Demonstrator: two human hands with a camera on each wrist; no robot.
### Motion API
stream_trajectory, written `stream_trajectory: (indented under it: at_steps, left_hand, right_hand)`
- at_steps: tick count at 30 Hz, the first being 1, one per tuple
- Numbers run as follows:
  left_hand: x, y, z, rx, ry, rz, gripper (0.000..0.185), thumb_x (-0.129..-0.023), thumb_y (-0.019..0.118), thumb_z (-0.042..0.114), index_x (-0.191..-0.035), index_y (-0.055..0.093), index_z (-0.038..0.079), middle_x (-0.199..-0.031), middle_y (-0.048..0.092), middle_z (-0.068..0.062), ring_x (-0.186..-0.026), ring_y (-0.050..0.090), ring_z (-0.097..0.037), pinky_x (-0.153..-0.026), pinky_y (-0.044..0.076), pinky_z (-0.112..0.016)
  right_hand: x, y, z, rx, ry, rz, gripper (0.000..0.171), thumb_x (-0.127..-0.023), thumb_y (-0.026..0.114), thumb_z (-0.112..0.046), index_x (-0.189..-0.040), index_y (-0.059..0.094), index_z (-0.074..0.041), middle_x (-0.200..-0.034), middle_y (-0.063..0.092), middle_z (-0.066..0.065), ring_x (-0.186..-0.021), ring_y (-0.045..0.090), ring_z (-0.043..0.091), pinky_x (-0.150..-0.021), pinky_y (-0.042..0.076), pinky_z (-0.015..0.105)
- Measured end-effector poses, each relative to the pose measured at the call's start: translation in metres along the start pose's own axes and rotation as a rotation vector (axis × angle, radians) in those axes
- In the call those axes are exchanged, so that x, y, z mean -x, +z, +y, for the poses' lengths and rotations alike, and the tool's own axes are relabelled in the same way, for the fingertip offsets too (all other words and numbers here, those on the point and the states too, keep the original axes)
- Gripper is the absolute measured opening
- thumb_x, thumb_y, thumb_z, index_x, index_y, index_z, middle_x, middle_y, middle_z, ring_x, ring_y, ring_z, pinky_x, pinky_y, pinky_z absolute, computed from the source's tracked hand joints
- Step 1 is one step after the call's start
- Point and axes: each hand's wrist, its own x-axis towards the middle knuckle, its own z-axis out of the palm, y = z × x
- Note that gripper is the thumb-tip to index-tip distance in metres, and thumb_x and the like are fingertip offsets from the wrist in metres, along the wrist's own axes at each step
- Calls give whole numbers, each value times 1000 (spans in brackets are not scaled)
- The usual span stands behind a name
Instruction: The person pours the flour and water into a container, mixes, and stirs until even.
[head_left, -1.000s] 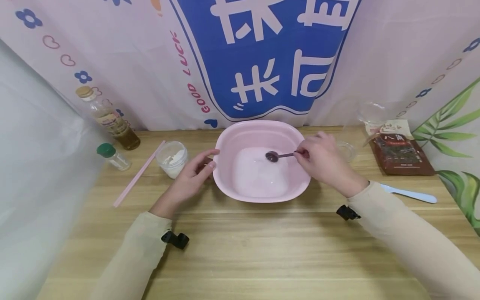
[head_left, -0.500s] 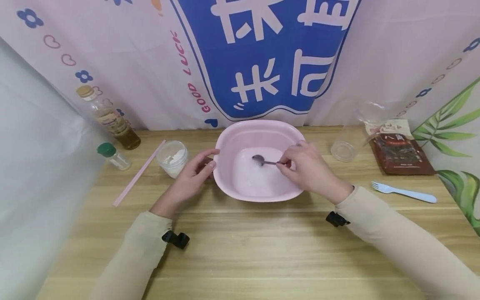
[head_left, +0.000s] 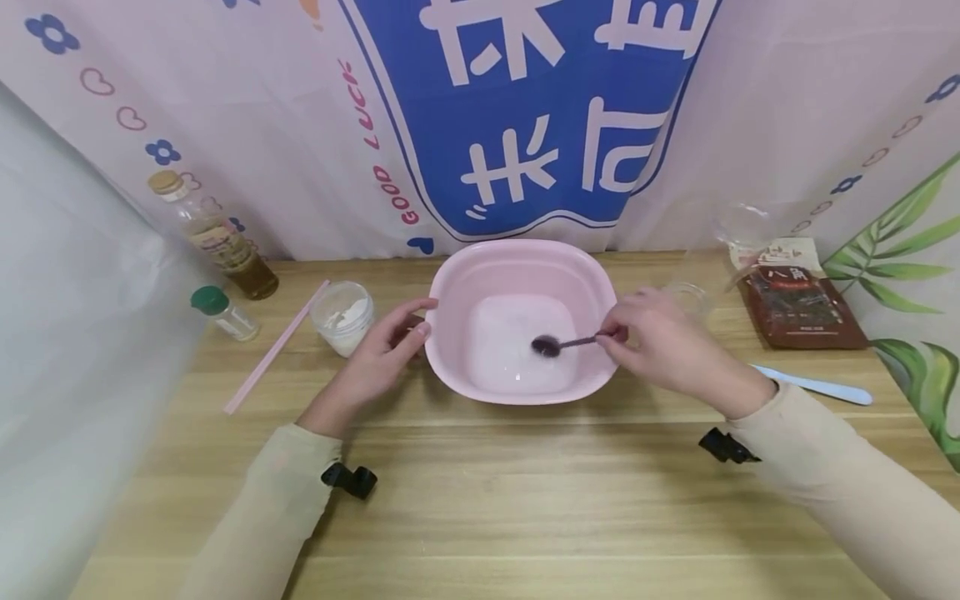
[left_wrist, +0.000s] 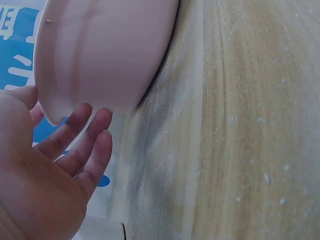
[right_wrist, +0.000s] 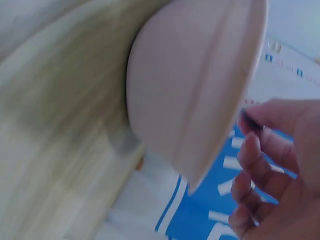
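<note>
The pink oval plastic basin [head_left: 520, 287] sits at the middle of the light wooden table [head_left: 480, 500], close to the printed backdrop, with a shallow layer of whitish, cloudy liquid [head_left: 510, 354] in its bottom. Your right hand [head_left: 663, 346] reaches over the basin's right rim and pinches the handle of a small dark metal spoon [head_left: 558, 343] between thumb and fingertips; the spoon's bowl lies low in the liquid, right of the basin's centre. In the right wrist view the handle end shows at your fingertips [right_wrist: 252, 150], above the rim of the basin [right_wrist: 200, 90].

Your left hand [head_left: 378, 358] rests on the table against the basin's left outer wall, fingers relaxed and gently bent, gripping nothing. The left wrist view confirms it: the fingers [left_wrist: 85, 140] lie loose just beside the wall of the basin [left_wrist: 105, 55], at or very near contact. The two hands stand apart, one on each side of the basin.

Left of the basin:
- a small clear tub of white powder [head_left: 342, 315], just beyond your left hand;
- a pale pink straight stick [head_left: 276, 347], lying diagonally;
- a small clear shaker with a green cap [head_left: 221, 312];
- a clear bottle of amber liquid with a tan cap [head_left: 213, 237].

Right of the basin:
- a clear glass jar [head_left: 690, 296], partly hidden behind your right hand;
- a dark red printed packet [head_left: 798, 304];
- a light blue plastic utensil [head_left: 813, 385], its head hidden by your right wrist.
</note>
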Motion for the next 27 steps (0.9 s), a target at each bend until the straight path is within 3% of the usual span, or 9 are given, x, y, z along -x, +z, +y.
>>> stream_trajectory:
  at_steps: [4,11,16,22,25,27]
  left_hand:
    - [1,0,-1,-3,0,-5,45,-115,52,21,-160,50,14,-127,70,-23,-98,67,-19,-90,63,-42]
    - [0,0,-2,7,0,-3,44,-115,52,21,-159,51,14,-127,69,-24,-99,67,-19,-89,63,-38]
    - [0,0,-1,21,9,1,44,-114,53,17,-158,51,11,-126,69,-26,-96,67,-18,-87,63,-38]
    - [0,0,-1,21,18,4,44,-114,54,16,-157,52,10,-125,70,-27,-94,67,-15,-86,63,-39]
    - [0,0,-2,24,24,4,44,-114,54,16,-157,52,10,-125,70,-27,-94,67,-15,-86,64,-39]
    - [0,1,-3,22,22,2,44,-114,54,16,-157,52,10,-125,70,-26,-95,68,-16,-87,64,-40]
  right_hand:
    - [-3,5,2,79,49,56,5,-91,80,-11,-88,81,-8,-81,75,4,-80,63,27,-76,48,44]
    - [-11,26,-16,-57,-47,20,5,-93,82,-12,-89,79,-12,-83,72,-1,-88,60,22,-83,39,40]
    - [-7,21,-18,-99,-66,-34,7,-91,84,-13,-89,79,-15,-82,69,-5,-88,56,17,-85,32,37]
    - [0,5,-2,19,19,38,3,-92,83,-12,-90,80,-10,-85,76,1,-88,62,26,-84,38,45]
    - [-3,9,1,94,51,78,5,-92,81,-12,-89,80,-8,-81,74,3,-85,62,29,-83,41,47]
    - [-5,16,-1,88,50,80,6,-92,82,-13,-90,80,-8,-82,74,3,-85,63,28,-84,41,46]
